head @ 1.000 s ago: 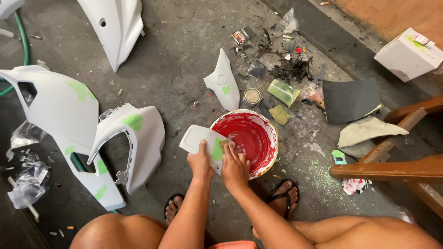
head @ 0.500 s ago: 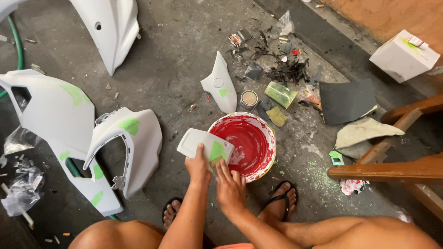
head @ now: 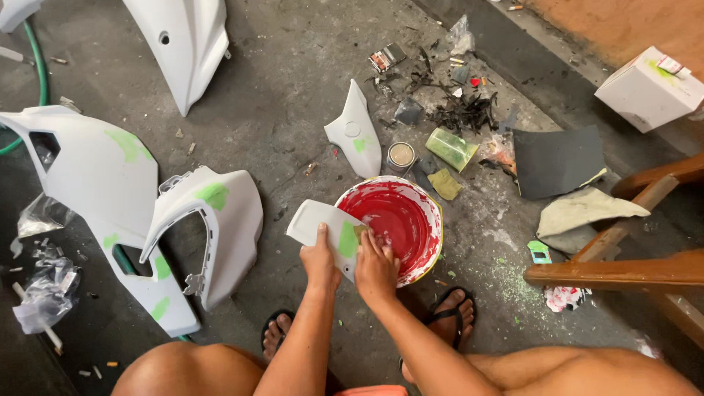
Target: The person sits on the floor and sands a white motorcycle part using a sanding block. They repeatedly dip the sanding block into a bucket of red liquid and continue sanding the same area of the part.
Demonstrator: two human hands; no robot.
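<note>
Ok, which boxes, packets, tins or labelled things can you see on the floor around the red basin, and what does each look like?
White cardboard box: far right by the wall, squarish, green smear, small label on one corner.
Small round tin: just beyond the red basin, open top, pale inside.
Green packet: right of the tin, flat and rectangular.
Small printed pack: farther back among dark scraps, rectangular, red and white.
No screens or signs.
</note>
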